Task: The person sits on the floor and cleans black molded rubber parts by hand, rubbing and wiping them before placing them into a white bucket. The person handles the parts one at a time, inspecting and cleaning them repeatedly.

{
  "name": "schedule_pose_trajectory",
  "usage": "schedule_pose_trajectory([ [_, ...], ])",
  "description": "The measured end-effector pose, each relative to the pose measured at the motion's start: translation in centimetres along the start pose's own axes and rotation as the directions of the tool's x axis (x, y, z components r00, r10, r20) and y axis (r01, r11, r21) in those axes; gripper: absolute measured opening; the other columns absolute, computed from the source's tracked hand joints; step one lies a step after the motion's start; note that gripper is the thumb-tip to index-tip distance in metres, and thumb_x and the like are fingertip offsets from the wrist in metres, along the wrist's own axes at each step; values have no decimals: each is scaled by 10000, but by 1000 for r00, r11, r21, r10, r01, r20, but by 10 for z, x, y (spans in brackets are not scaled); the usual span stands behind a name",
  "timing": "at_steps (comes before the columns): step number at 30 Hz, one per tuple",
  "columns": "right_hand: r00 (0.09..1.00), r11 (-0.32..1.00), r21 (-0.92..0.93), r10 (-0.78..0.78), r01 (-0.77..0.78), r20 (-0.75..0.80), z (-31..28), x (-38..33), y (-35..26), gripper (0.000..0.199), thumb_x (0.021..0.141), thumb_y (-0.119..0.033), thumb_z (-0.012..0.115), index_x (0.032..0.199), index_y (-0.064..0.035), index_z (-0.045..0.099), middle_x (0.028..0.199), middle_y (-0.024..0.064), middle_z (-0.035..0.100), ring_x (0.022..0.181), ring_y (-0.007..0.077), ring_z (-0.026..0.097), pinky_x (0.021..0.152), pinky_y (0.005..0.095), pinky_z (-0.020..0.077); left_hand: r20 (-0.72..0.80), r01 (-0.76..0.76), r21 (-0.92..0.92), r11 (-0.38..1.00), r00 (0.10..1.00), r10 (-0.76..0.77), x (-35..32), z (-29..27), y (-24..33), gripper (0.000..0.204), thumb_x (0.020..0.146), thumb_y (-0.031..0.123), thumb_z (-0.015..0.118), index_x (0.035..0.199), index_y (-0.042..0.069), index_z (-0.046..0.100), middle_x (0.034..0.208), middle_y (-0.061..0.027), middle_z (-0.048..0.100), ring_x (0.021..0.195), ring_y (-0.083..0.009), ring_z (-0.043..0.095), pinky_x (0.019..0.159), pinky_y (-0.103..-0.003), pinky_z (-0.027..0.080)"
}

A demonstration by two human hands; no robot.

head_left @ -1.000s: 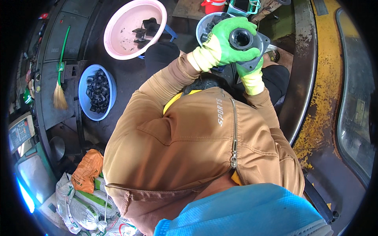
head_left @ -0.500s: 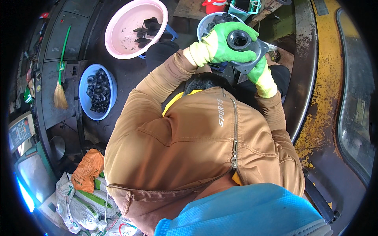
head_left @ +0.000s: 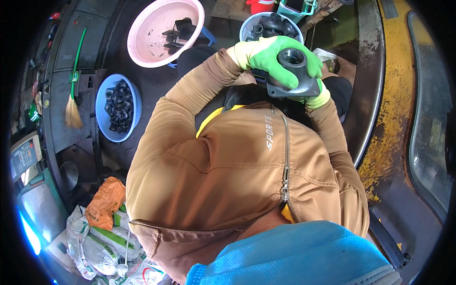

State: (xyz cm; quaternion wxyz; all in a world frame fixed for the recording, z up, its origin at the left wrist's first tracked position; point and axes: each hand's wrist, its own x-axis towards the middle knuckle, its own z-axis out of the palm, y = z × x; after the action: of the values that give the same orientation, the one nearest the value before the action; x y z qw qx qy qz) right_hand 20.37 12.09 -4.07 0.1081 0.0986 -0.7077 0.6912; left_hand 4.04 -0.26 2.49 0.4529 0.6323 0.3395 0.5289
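Note:
My left hand (head_left: 273, 54), in a green and pale yellow glove, is closed round a black moulded part (head_left: 293, 85). The part has a round collar with a hole on top and a flat, square-cornered flange below. Its opening faces up and the flange edge points toward my body. My thumb presses the near side of the collar, and my fingers reach over its far side. Close under the flange's right corner is my right hand (head_left: 317, 97), gloved alike. Its fingers are hidden behind the part, so what they hold does not show.
Beyond my hands stands a pale basin (head_left: 244, 31) of black parts. A pink basin (head_left: 137, 50) with a few black pieces is at the upper left, with a blue basin (head_left: 99, 111) of black parts below it. Right runs a rusty yellow machine (head_left: 396, 90); sacks (head_left: 102, 251) lie lower left.
The black part has come lower and nearer my body, and its flange has turned from the right side toward me. My left hand shifted its hold with it. My right hand shows less.

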Motion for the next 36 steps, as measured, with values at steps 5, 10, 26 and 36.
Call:
schedule_pose_trajectory([
  [5, 883, 905, -423, -232, 42, -409, 13, 10, 2, 428, 901, -171, 611, 1289, -17, 517, 1219, 111, 609, 1068, 200, 607, 875, 329, 503, -518, -35, 243, 969, 840, 161, 7, 15, -4, 419, 718, 92, 799, 1090, 33, 615, 1146, -78, 623, 1040, -151, 588, 894, -313, 489],
  [10, 730, 884, -468, -304, -24, -612, 33, 24, 0, 498, 850, -131, 688, 1303, -30, 507, 1238, 123, 596, 1106, 212, 592, 931, 324, 471, -586, -39, 509, 860, 716, 380, 13, 30, -10, 457, 672, 111, 841, 1068, 41, 624, 1136, -90, 623, 1041, -182, 600, 893, -329, 498],
  [26, 986, 803, -581, -41, 128, 161, -6, -3, -40, 568, 831, -194, 703, 1324, -25, 478, 1280, 96, 565, 1149, 193, 553, 973, 327, 458, 21, -185, 249, 951, 982, 186, 1, 13, 12, 431, 685, 154, 806, 1062, 42, 629, 1171, -150, 622, 1091, -278, 593, 939, -401, 473],
  [36, 948, 991, 60, 132, -120, -291, 11, 27, -21, 670, 743, -184, 787, 1304, -11, 464, 1228, 110, 581, 1108, 214, 576, 953, 331, 467, -180, 55, 596, 801, 981, 67, 3, -19, 34, 652, 628, 203, 812, 1221, 53, 584, 1315, -136, 544, 1251, -264, 485, 1030, -405, 404],
])
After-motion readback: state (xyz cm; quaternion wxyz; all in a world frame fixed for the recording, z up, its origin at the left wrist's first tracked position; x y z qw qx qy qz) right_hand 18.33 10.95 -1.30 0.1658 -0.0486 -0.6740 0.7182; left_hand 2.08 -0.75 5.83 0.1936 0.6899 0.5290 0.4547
